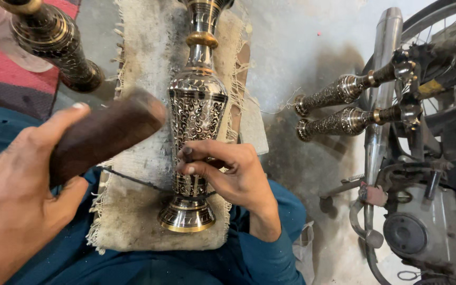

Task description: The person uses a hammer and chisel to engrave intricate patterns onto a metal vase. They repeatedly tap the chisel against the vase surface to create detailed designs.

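Here, the left hand [11, 195] has its fingers clamped on a wooden mallet [101, 137], raised at near left; the right hand [233, 174] pinches a small tool against the engraved vase [196, 111], which lies on burlap cloth [133, 211].

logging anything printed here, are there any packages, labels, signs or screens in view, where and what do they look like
No packages, labels, signs or screens show anywhere in the head view.
Nearest thing: a yellow patch on the motorcycle at the right edge, too small to tell whether it is a label.
The engraved metal vase on the cloth pad carries only scrollwork.
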{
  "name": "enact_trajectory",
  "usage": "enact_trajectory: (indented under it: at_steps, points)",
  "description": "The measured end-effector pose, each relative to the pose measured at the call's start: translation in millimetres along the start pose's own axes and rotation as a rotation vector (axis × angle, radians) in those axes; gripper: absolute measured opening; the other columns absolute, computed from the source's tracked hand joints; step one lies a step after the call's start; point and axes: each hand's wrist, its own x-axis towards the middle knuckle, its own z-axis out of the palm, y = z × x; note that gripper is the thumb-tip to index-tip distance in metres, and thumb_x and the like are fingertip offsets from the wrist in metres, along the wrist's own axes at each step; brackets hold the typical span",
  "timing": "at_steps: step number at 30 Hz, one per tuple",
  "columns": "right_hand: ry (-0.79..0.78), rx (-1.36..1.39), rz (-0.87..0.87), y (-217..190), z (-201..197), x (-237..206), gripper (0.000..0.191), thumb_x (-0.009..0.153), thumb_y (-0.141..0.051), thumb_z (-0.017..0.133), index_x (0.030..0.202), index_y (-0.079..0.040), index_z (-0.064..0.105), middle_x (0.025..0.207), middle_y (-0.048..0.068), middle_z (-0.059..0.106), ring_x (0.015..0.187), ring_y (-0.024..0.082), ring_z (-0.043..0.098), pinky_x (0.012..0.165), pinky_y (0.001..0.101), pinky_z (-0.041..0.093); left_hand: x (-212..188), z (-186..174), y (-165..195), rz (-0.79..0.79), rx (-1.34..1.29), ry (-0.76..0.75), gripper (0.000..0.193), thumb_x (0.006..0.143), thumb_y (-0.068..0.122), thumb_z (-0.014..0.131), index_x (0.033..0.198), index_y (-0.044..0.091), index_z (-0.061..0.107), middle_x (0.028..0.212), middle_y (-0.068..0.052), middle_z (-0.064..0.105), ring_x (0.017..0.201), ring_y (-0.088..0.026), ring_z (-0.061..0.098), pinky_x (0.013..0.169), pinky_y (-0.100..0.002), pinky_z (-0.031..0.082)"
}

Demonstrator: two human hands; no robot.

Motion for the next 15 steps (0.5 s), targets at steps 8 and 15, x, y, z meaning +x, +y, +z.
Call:
enact_trajectory:
  at_steps: [8, 15]
  points:
    - [0.025, -0.044, -0.031, 3.1, -2.7, -0.9, 0.028, 0.087, 0.001, 0.082, 0.113, 0.003, 0.072, 0.099, 0.011, 0.079, 0.09, 0.014, 0.078, 0.079, 0.0259, 0.064, 2.1, 0.0, 1.4, -0.026, -0.149, 0.024, 0.079, 0.071, 0.006, 0.077, 0.146, 0.021, 0.058, 0.103, -0.004, 0.062, 0.073, -0.026, 0.061, 0.075, -0.042, 0.052]
    - [-0.044, 0.061, -0.082, 8.4, -6.3, -0.7, 0.026, 0.093, 0.002, 0.076, 0.118, 0.002, 0.072, 0.102, 0.01, 0.079, 0.095, 0.015, 0.078, 0.086, 0.0275, 0.066, 3.3, 1.0, -5.6, 0.235, 0.122, 0.066, 0.082, 0.067, 0.006, 0.08, 0.144, 0.021, 0.061, 0.089, -0.01, 0.058, 0.084, -0.033, 0.061, 0.09, -0.048, 0.051]
